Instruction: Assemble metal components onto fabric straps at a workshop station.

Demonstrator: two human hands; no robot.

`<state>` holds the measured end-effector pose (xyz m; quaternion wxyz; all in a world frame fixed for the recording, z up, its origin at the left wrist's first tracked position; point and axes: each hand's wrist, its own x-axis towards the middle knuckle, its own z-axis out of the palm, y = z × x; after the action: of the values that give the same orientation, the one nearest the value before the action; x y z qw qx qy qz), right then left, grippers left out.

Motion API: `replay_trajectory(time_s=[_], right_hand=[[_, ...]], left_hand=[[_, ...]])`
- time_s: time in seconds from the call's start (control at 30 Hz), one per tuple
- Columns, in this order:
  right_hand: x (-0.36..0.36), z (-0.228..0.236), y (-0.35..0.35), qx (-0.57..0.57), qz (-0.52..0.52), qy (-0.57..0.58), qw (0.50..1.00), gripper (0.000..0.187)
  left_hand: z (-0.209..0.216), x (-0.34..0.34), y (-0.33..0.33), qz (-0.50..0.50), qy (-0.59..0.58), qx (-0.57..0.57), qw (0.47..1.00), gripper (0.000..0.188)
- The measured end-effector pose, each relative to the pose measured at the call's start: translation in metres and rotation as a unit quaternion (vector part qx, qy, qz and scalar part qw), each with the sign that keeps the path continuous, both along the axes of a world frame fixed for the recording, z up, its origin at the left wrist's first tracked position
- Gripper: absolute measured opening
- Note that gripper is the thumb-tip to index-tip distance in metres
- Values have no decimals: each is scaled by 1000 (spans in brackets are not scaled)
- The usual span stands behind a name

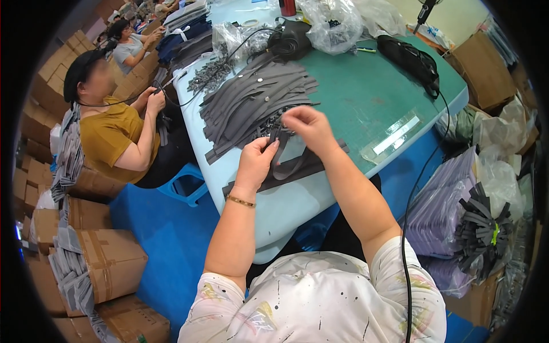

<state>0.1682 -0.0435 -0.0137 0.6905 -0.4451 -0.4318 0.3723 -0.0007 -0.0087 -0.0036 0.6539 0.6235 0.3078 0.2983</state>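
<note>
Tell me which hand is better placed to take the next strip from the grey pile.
Probably the right hand: it is farther forward, at the edge of the grey pile, while the left hand pinches a dark piece. Whether the right holds anything is unclear.

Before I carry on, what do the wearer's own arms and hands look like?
Short white fabric sleeves with faint pink and yellow patterning cover the upper arms; the forearms are bare. The left hand has a narrow gold-coloured bracelet at its wrist; the right hand shows no wristband. Neither wears a glove.
</note>
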Motion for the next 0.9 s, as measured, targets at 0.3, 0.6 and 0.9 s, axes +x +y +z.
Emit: replay_trajectory(time_s=[0.3,0.6,0.9], right_hand=[[-4,4,-6,-19,-28,-251,967,14],[-4,3,-5,-17,-2,-253,967,14],[-11,5,-6,-7,-107,-327,939,25]], left_hand=[[4,3,-4,62,9,9,998,16],[-6,2,1,94,57,71,991,16],[-15,2,8,138,28,121,983,14]])
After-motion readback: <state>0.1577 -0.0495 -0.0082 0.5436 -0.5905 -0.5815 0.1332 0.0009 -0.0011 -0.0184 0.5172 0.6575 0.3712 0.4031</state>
